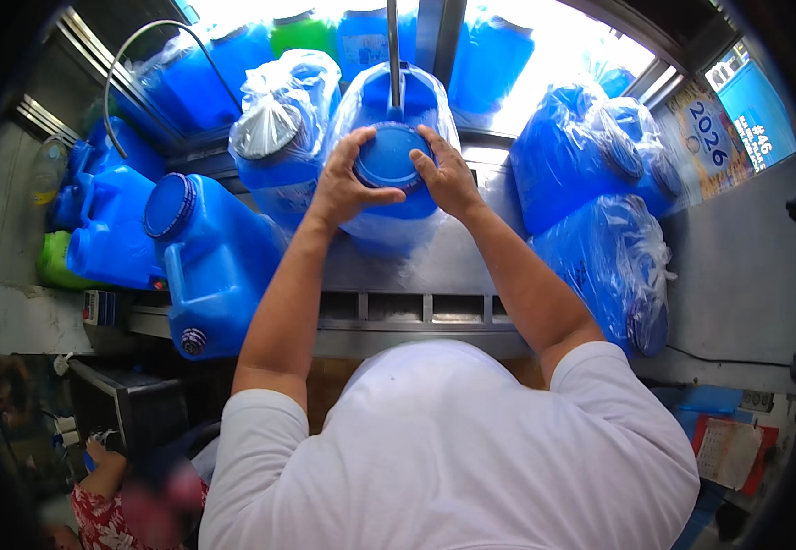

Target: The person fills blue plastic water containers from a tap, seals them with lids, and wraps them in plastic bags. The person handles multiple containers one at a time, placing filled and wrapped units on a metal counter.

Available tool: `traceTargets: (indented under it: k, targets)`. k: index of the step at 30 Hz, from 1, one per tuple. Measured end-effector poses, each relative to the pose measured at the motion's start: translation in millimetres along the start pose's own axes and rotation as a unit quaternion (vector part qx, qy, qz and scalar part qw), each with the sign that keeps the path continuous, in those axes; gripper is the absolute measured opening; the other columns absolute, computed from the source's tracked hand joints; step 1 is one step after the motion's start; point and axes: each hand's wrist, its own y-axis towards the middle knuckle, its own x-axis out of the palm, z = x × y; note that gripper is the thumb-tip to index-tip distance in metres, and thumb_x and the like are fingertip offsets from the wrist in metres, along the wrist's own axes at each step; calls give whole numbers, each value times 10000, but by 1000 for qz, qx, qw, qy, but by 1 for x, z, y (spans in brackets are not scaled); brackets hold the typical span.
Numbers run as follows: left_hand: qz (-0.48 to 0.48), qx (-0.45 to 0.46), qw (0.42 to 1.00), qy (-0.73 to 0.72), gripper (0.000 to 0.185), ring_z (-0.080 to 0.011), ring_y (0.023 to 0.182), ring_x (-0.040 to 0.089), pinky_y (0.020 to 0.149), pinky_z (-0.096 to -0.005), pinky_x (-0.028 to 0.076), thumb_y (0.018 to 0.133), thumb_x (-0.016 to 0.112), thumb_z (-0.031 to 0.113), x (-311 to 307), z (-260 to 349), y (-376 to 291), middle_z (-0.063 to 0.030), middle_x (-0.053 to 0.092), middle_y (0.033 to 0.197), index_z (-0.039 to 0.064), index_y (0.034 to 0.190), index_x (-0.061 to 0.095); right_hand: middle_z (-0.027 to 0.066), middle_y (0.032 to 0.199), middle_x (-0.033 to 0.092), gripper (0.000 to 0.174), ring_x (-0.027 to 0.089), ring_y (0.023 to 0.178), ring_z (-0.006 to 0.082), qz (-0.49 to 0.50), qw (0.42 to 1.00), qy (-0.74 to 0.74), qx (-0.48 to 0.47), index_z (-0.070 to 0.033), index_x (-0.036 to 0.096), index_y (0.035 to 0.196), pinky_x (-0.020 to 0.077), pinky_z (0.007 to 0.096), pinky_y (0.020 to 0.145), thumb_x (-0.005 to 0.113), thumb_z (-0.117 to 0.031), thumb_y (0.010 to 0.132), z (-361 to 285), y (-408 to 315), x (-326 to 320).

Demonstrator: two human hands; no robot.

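Both my hands are around a round blue screw cap on a blue plastic water container in a clear plastic bag. My left hand grips the cap's left edge, its thumb along the near rim. On the right side, my right hand has its fingers on the far rim and its thumb on the cap's top. Whether the cap is threaded down or loose cannot be told. Just behind the cap stands a vertical metal rod or pipe. The container rests on a metal counter.
Left of it stand a bagged blue container and an unbagged one with a spigot. Bagged containers stand at the right. A curved metal tube arches at the upper left. Another person's arm shows at the lower left.
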Motion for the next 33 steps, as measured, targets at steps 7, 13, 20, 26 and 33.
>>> traceTargets:
  k: [7,13,20,26,33]
  targets:
    - [145,28,978,147,1034,-394,1225,538,1046,-449,432,510,926,532,32,8,-10,-231,539,1312,48,1310,484,193,1270,598,429,532,1187,385,-51,994,-13,-98,-48,562,1331,375,448,1063,528,-242,949,25,32,2]
    - [200,-93,940,262,1101,-432,1303,447,1092,-495,365,515,891,594,59,49,-32,-254,476,1379,52,1366,449,176,1228,626,438,559,1184,337,-146,986,73,-30,-65,633,1268,395,414,1052,614,-352,938,16,58,-16]
    - [-18,8,979,203,1076,-421,1343,419,1125,-476,351,482,947,461,-11,30,6,-246,451,1421,73,1378,493,171,1183,669,416,625,1122,278,-176,972,156,-9,-29,681,1190,468,366,988,697,-329,902,22,67,-7]
    - [45,-35,979,194,1027,-407,1310,458,1099,-454,389,475,948,472,12,34,1,-270,461,1395,11,1307,559,222,1130,674,428,631,1094,349,-202,972,116,-44,-48,701,1163,477,398,959,670,-369,881,25,79,-8]
    - [180,-76,948,251,1063,-406,1281,478,1076,-448,402,453,950,489,47,43,-15,-265,489,1361,16,1314,543,180,1063,715,405,678,1010,310,-255,962,89,-41,-54,728,1101,501,373,917,658,-385,880,10,92,-13]
